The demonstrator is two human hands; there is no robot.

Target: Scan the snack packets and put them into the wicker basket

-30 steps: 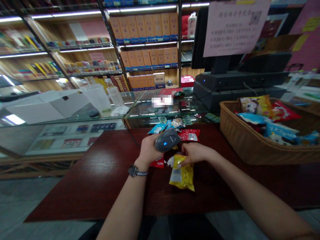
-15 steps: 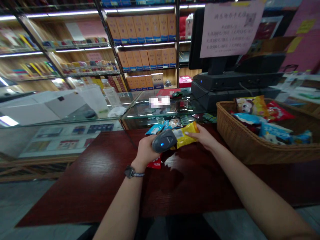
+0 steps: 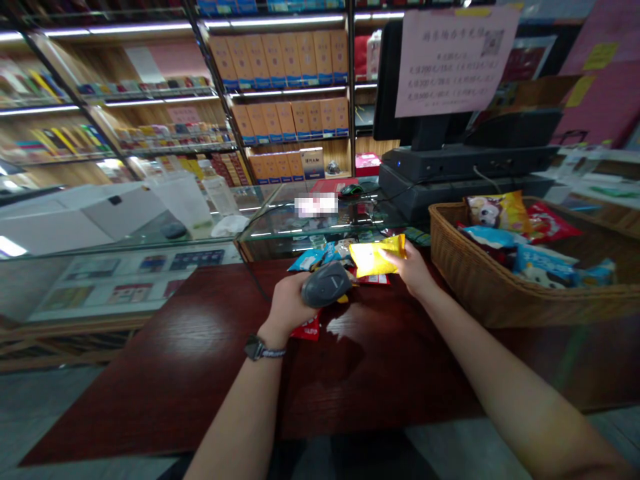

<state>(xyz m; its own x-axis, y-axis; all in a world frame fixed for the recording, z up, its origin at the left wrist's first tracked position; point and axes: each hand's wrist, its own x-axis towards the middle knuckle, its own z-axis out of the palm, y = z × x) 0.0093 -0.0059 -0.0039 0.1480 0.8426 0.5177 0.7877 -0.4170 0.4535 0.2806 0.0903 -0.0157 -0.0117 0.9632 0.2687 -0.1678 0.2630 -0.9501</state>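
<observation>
My left hand [image 3: 289,307] is wrapped round a dark grey barcode scanner [image 3: 327,285], its head turned to the right. Between the fingers and thumb of my right hand [image 3: 414,268] is a yellow snack bag [image 3: 374,256], held above the counter. A bright patch of light falls on the bag's left half, facing the scanner. Behind and below the scanner lie blue snack bags [image 3: 308,259] and, partly covered, red ones. A red packet [image 3: 307,328] rests on the dark wooden counter [image 3: 235,380], partly hidden by my left hand.
At the right stands a wicker basket [image 3: 470,293] with several snack bags in it. Behind it is a monitor with a pink paper sign [image 3: 455,60]. A glass display case [image 3: 280,230] borders the counter's far side; a white box [image 3: 65,213] sits at the left.
My right hand has drawn the yellow bag slightly up and away from the scanner, opening a gap. A bright light now shows on the bag, and the scanner's blue light is no longer visible.
</observation>
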